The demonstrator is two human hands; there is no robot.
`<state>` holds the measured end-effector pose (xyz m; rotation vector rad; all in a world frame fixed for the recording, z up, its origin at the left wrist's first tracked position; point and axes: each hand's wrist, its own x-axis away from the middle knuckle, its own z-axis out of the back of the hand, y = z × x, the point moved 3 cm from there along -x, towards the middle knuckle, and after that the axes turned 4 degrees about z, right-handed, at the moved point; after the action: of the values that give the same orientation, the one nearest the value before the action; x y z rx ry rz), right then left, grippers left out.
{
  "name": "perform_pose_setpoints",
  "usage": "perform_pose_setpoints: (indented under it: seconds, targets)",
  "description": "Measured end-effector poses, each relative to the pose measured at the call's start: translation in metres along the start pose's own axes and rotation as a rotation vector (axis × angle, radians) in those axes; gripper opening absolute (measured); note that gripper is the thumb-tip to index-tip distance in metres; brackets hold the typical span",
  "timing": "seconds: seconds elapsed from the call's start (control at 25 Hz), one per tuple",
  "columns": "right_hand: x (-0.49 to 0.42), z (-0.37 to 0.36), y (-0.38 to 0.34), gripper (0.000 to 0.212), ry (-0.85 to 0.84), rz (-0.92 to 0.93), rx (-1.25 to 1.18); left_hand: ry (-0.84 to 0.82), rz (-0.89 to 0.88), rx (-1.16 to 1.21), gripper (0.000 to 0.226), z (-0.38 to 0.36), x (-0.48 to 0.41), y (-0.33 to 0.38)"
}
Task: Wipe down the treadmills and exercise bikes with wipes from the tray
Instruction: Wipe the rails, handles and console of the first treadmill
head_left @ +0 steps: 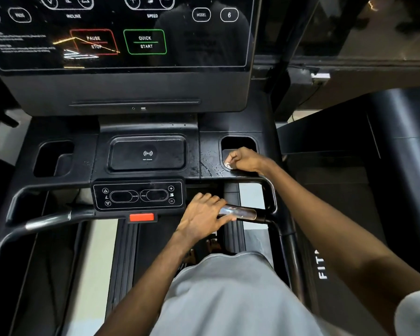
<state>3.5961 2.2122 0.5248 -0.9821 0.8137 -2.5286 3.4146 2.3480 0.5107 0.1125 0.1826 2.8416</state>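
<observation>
The display panel (121, 32) across the top of the frame was glossy black and glass-like, mirroring lights. Below it the console tray (92, 154) was matt black plastic, beaded and streaked with wet beside the cup holder (238, 143) at centre right. The keypad (138, 195) at centre was smooth and shiny. The left grip (46, 220) and right grip (240, 212) were polished metal. The wipe (228, 165) looked white and soft. The shorts (228, 299) were grey cloth.

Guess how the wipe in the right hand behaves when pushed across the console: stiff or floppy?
Probably floppy: the wipe sits bunched inside the right hand. Likely damp, given wet streaks on the console beside it, so it should glide rather than snag.
</observation>
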Motion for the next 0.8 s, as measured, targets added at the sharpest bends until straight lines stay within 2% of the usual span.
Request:
perform_pose_setpoints:
  seconds: [0.16,0.28,0.4,0.48,0.6,0.64,0.72,0.8]
  targets:
    - [0.018,0.013,0.001,0.021,0.099,0.03,0.206,-0.014,-0.009,0.013,0.071,0.002,0.001,-0.001]
    - [0.033,0.001,-0.016,0.007,0.203,0.071,0.064,-0.03,-0.042,0.028,0.07,0.004,0.0,-0.003]
    - [0.058,-0.025,-0.031,0.008,0.445,0.147,-0.02,-0.034,-0.062,0.041,0.071,0.004,0.0,-0.005]
    - [0.079,-0.03,-0.023,0.012,0.583,0.13,-0.052,-0.026,-0.076,0.046,0.066,0.002,0.001,-0.006]
    - [0.095,-0.032,0.001,0.017,0.791,0.093,0.035,-0.024,-0.098,0.055,0.057,0.004,0.0,-0.007]
    - [0.093,-0.037,0.004,0.018,0.792,0.068,0.068,-0.03,-0.097,0.067,0.055,0.005,0.0,-0.008]
    - [0.084,-0.053,-0.002,0.017,0.682,0.058,0.129,-0.041,-0.087,0.092,0.052,0.007,0.003,-0.01]
    - [0.079,-0.063,-0.007,0.021,0.649,0.124,0.153,-0.025,-0.082,0.082,0.05,0.006,0.007,-0.011]
